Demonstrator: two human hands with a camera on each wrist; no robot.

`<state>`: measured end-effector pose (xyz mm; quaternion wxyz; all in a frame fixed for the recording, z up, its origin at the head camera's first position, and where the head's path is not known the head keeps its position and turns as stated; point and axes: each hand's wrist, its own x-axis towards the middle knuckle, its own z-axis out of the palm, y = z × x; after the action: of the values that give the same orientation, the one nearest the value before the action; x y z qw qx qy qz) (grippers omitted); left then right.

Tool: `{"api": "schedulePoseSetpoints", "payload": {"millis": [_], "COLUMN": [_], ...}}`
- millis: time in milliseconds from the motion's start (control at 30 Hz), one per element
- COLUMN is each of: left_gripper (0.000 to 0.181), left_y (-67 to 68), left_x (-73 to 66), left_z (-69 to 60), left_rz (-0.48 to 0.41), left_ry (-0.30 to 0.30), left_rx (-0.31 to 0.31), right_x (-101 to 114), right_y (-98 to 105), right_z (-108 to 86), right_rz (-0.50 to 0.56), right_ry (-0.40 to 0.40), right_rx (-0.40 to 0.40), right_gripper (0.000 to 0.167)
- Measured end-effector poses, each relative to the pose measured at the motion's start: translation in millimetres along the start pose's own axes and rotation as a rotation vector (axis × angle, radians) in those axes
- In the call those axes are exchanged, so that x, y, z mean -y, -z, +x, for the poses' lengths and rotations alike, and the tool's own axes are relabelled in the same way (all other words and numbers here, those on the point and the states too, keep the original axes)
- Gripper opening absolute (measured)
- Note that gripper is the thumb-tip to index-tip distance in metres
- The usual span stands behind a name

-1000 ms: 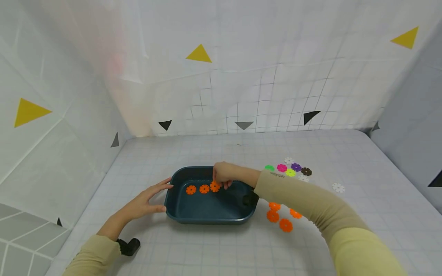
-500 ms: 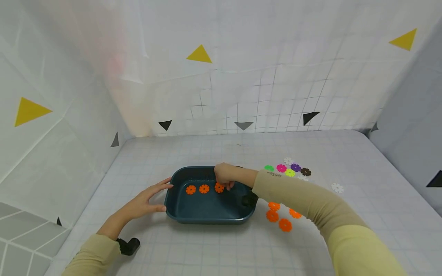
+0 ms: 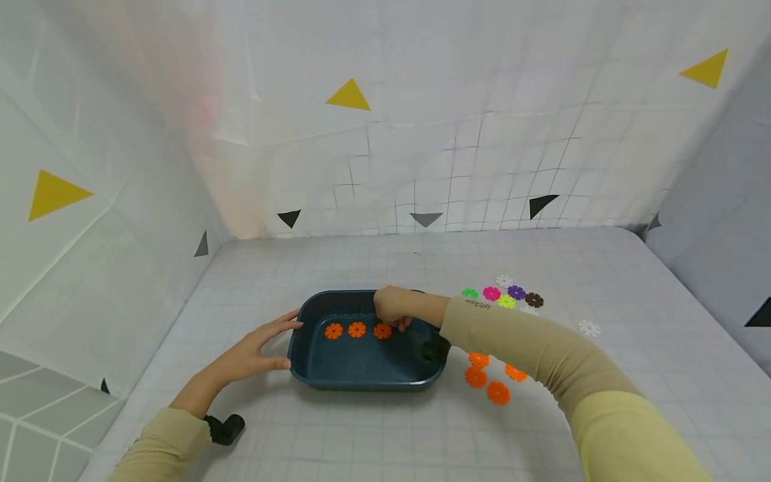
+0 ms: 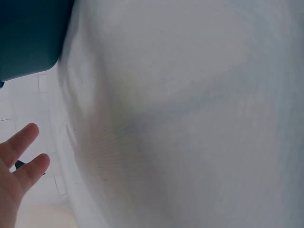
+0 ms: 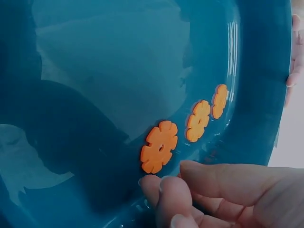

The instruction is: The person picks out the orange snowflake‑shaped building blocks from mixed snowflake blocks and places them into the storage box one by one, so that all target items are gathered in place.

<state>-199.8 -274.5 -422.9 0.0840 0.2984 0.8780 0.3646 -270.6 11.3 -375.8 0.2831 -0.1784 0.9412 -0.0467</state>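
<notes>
A dark teal tray with raised walls stands on the table. In it, three orange notched plastic discs lie flat in a row near the far side. My right hand is down inside the tray with bent fingers. Its fingertips are beside the rightmost orange disc, at or just off its edge; the right wrist view shows no disc between thumb and fingers. My left hand, fingers spread, is at the tray's left end, fingertips at the rim. The left wrist view shows only part of this hand.
Right of the tray lie several more orange discs, partly behind my right sleeve. Farther back is a cluster with pink, purple, brown and yellow discs. A white disc sits apart. White walls enclose the table.
The rightmost orange disc in the tray has shifted slightly right, away from the other two, with my right hand, and then stayed put. My left hand has kept its place.
</notes>
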Motion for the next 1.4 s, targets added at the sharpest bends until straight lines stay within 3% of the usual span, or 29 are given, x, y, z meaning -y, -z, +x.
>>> {"api": "schedulePoseSetpoints", "payload": {"millis": [267, 600, 767, 1100, 1400], "left_gripper": [0.062, 0.062, 0.062, 0.062, 0.062], "left_y": [-0.5, 0.0, 0.0, -0.3, -0.4], "left_x": [-1.5, 2.1, 2.4, -0.2, 2.6], "left_z": [1.6, 1.4, 1.7, 2.0, 0.1], "left_rz": [0.007, -0.005, -0.003, 0.0, -0.008], "left_ry": [0.003, -0.021, -0.018, -0.01, -0.025], "left_rx": [0.001, 0.004, 0.001, 0.003, 0.002], "right_x": [-11, -52, -83, -136, -173], "right_y": [21, 48, 41, 12, -18], "right_z": [-14.3, -51.6, -75.2, -130.5, -155.7], "right_rz": [0.167, 0.366, 0.48, 0.518, 0.625], "right_ry": [0.084, 0.154, 0.167, 0.121, 0.047], "right_rx": [0.026, -0.014, -0.045, -0.089, -0.111], "right_gripper": [0.021, 0.028, 0.028, 0.029, 0.037]}}
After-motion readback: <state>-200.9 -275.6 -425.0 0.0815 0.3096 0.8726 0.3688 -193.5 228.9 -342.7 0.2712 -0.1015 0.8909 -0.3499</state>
